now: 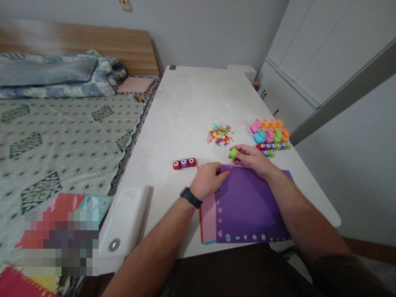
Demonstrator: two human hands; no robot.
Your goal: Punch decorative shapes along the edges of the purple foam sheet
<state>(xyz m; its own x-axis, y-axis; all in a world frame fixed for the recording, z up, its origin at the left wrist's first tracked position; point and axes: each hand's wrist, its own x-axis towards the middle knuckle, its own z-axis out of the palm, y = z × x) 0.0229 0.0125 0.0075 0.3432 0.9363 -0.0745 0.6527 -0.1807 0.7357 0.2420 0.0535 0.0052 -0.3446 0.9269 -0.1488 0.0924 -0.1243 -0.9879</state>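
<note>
A purple sheet of paper (253, 206) lies before me, with small star, flower and heart shapes cut along its left and bottom edges. Pink paper (208, 220) shows from under it. My left hand (208, 179) is closed on the sheet's upper left corner, thumb on top; its other fingertips are partly hidden. Just above the sheet's far edge, my right hand (255, 160) pinches a small green craft punch (234, 153). Beyond it is a pile of colourful paper cutouts (219, 134). Three red and purple punches (184, 162) stand in a row to the left.
Several larger orange, pink, blue and green punches (269, 132) and small punches (274, 147) stand in rows at the table's right side. A long white device (125, 218) lies at the left edge of the white table (192, 95). A bed (64, 136) adjoins it.
</note>
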